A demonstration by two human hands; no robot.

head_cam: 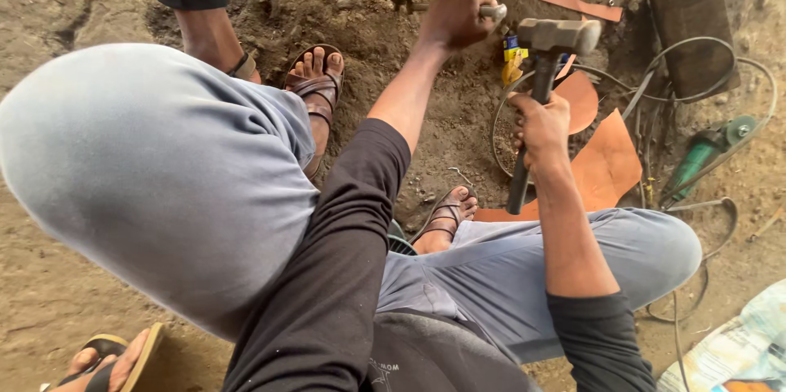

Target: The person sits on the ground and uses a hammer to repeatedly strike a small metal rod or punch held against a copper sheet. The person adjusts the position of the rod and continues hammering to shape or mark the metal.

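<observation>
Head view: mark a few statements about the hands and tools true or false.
1. The right hand grips the hammer by its handle. True.
2. The left hand is empty. False: its grip is closed on a metal rod.
3. The hammer head rests on the ground. False: it is raised, level with the rod.
4. A green power tool lies on the dirt at the right. True.
5. The orange sheet pieces are stacked on the person's lap. False: they lie on the ground.
</observation>
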